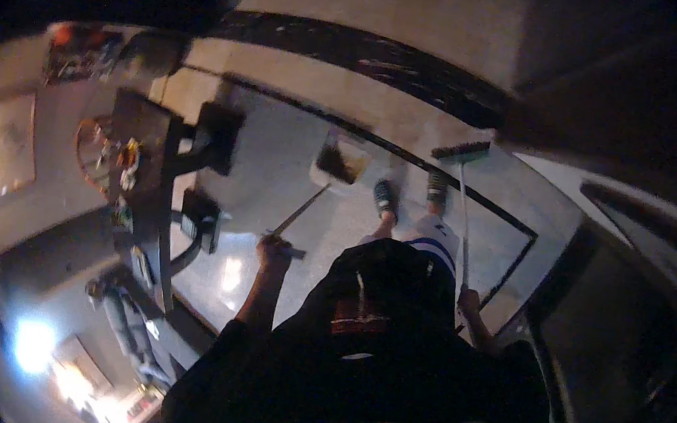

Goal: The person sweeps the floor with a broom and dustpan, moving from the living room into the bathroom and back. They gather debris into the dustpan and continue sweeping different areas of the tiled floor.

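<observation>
My left hand (276,251) is closed round the upper end of a long handle (302,210). The handle slants down to a light-rimmed dustpan (342,159) on the floor, with dark matter inside that I cannot make out. My right hand (470,302) grips the pale shaft of a push broom (463,226). The broom's dark bristle head (462,151) rests on the floor beyond my feet, right of the dustpan. My sandalled feet (410,196) stand between the dustpan and the broom shaft.
A dark table (152,171) holding a wire basket (91,152) stands at the left, with dark chairs (216,138) beside it. A person (128,325) is further off, lower left. A dark strip (512,228) borders the pale floor. A dark curved edge (362,54) crosses the top.
</observation>
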The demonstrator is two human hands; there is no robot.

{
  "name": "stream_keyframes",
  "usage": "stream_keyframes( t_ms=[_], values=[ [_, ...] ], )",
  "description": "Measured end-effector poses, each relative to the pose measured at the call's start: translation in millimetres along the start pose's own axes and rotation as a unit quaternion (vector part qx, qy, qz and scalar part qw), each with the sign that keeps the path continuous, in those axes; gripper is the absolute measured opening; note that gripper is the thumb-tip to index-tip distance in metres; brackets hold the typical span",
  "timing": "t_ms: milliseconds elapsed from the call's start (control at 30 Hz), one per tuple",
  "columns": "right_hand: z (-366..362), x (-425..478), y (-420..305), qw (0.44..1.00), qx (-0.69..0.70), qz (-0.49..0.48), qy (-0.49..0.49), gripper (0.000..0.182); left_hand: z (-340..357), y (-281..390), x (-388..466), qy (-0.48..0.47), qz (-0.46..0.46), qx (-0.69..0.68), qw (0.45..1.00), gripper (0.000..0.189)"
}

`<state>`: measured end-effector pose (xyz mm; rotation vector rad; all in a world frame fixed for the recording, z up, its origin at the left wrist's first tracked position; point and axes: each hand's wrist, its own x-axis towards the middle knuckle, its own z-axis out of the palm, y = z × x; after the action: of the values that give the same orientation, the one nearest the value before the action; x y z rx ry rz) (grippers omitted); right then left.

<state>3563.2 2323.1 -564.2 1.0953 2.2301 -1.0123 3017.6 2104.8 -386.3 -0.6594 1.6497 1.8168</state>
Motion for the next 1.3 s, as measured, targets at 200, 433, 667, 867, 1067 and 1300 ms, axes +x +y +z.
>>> stream_keyframes(
  t_ms=[200, 433, 667, 867, 1067, 1300],
  values=[
    [-10.5, 158.1, -34.8, 0.989, 0.05, -0.048, 0.132, 0.042, -4.8, 34.0, -11.1, 0.035, -0.027, -0.107, 0.993, 0.01],
    [-91.9, 288.6, -178.4, 0.969, 0.143, 0.0, 0.199, 0.029, 11.5, 88.1, -14.2, 0.037, -0.031, -0.087, 0.995, 0.011],
    [-46.3, 151.5, -115.7, 0.972, 0.022, 0.232, -0.018, 0.03, -18.9, 72.7, -17.4, 0.019, -0.086, 0.044, 0.995, 0.013],
    [-38.4, -27.9, -91.5, 0.912, 0.119, 0.391, -0.024, 0.033, -1.8, 110.6, 15.0, -0.035, -0.132, 0.023, 0.99, 0.015],
    [47.2, -167.3, -20.8, 0.854, 0.151, 0.496, -0.042, 0.033, 8.2, 34.7, -39.2, -0.24, 0.095, 0.391, 0.884, 0.017],
    [143.5, -303.3, 13.9, 0.867, 0.111, 0.484, 0.034, 0.03, 18.6, -27.1, -97.6, -0.172, -0.05, 0.231, 0.956, 0.014]
  ],
)
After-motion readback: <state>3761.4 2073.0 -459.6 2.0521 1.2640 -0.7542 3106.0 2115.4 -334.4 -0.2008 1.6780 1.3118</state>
